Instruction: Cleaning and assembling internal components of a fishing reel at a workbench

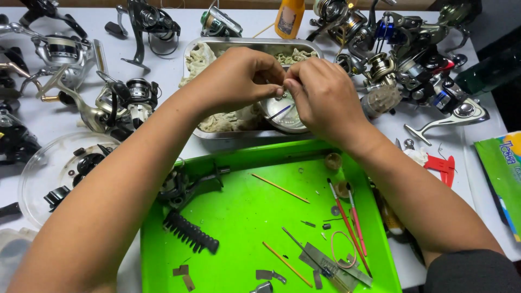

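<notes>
My left hand and my right hand meet fingertip to fingertip above a metal tray. Together they pinch a tiny part that is too small to make out. Below the fingers a round metal lid lies in the tray among stained rags. Nearer to me sits a bright green tray. It holds a dark reel body, a black ribbed handle grip, two red-handled brushes, wooden sticks and small loose parts.
Several fishing reels crowd the white table on the left and at the back right. A clear round dish with black parts sits at left. An orange bottle stands at the back. A red tool and a green packet lie at right.
</notes>
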